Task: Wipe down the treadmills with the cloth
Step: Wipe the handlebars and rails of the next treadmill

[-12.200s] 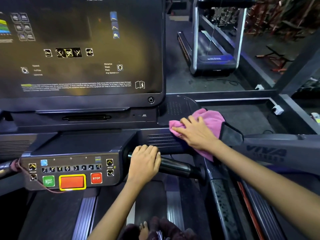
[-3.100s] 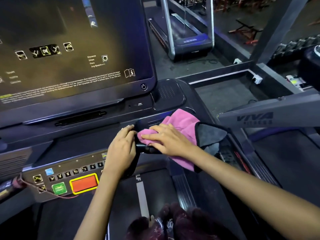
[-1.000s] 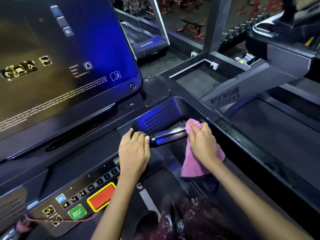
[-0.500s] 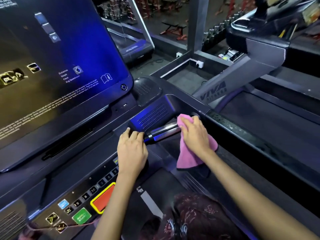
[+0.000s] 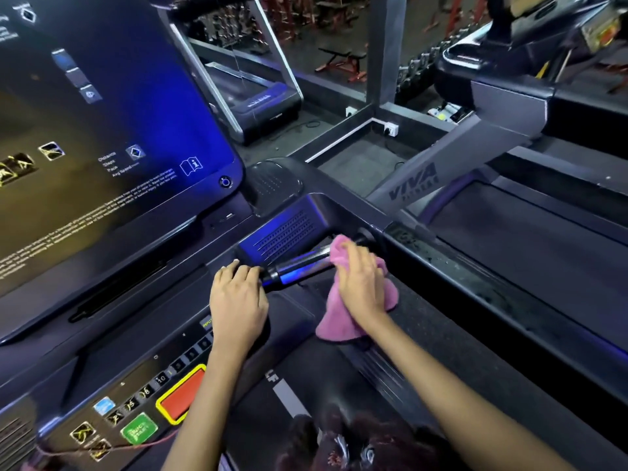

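Cloth [image 5: 343, 317] wrapped on bar [image 5: 299, 265], gripped by right hand [image 5: 362, 283]; left hand [image 5: 238, 300] flat on console [image 5: 136, 334]. Risk: left palm slides, hits red button [image 5: 181, 390].

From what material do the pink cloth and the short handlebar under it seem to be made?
The pink cloth looks like soft, matte microfibre or terry: it drapes in folds and has a dark stitched edge. The handlebar looks like smooth, glossy metal or hard plastic, which one is unclear: it shows sharp blue and white reflections. The right hand holds the cloth around the bar.
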